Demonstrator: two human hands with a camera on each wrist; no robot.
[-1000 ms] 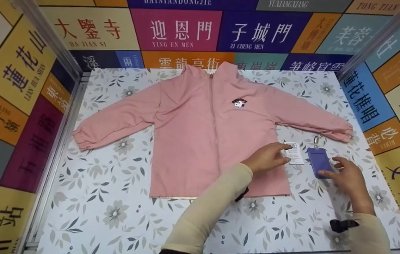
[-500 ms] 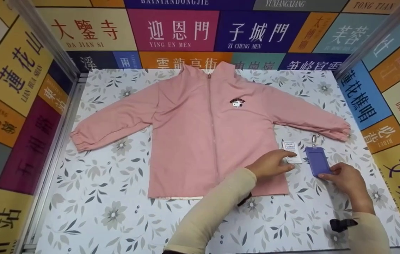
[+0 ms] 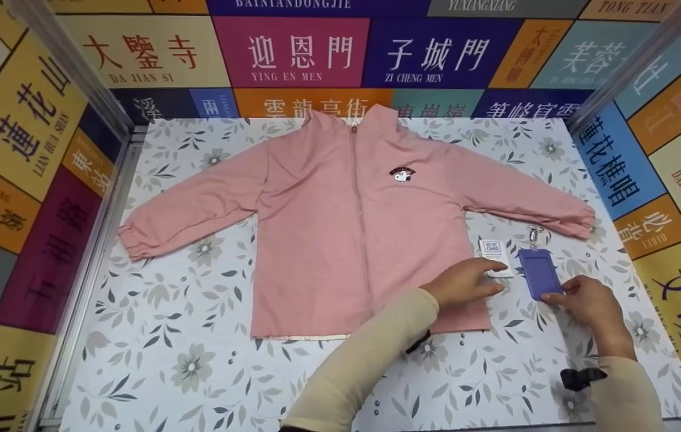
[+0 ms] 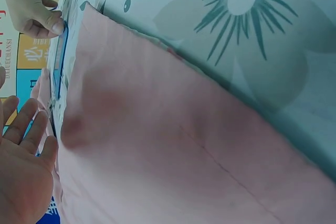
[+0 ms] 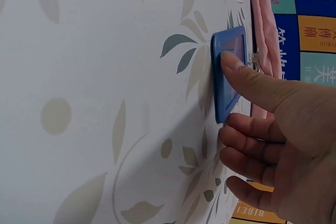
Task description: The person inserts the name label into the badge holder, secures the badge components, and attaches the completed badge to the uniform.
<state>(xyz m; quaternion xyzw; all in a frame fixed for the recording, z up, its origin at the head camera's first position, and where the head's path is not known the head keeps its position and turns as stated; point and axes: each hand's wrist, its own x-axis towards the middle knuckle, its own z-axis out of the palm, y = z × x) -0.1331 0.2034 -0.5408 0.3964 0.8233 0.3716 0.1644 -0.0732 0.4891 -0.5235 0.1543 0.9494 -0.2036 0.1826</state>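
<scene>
A purple-blue badge holder (image 3: 539,274) with a metal clip (image 3: 534,235) lies on the patterned table. My right hand (image 3: 592,303) pinches its lower end, thumb on the front face and index finger at the edge, as the right wrist view shows (image 5: 278,140). Left of the holder lies a small white printed card (image 3: 492,249), its lower part overlapped by the fingers of my left hand (image 3: 465,282). That hand holds nothing; its fingers are loosely extended and spread in the left wrist view (image 4: 23,166). Under the left forearm spreads a pink zip jacket (image 3: 310,252).
The jacket lies flat with both sleeves spread; its right-hand cuff (image 3: 583,223) is just beyond the badge clip. Printed panels (image 3: 292,51) stand around the back and sides of the floral table (image 3: 154,360), with metal posts (image 3: 85,60) at the corners.
The right thumb and fingers have closed onto the badge holder's lower end. My left hand has shifted slightly down the card, uncovering its printed top. The head view has drifted a little.
</scene>
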